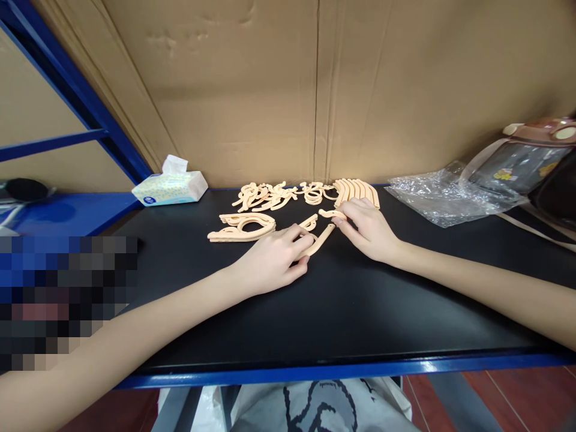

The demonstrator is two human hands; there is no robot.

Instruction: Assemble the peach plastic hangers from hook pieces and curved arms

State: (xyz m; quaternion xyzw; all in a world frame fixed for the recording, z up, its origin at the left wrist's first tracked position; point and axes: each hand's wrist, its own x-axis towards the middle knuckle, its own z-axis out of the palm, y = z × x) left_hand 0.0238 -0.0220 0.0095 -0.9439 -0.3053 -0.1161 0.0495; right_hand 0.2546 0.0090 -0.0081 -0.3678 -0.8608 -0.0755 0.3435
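Observation:
My left hand [283,255] is closed on a partly joined beige folding hanger [323,239], its arm slanting up to the right. In my right hand [371,231] a curved beige hanger arm [330,213] is pinched, its free end pointing left above the other piece. Fingers hide parts of both pieces. Left of my left hand lies a stack of folded beige hangers [240,234]. Loose beige hanger pieces [265,197] lie in a heap behind. Beyond my right hand is a row of curved hanger arms [355,187], partly hidden by it.
A tissue box [171,187] stands at the back left of the black table [288,330]. Crumpled clear plastic [443,195] and a strapped clear bottle [508,165] are on the right. A cardboard wall [234,108] rises behind. At the left, part of a person is blurred out.

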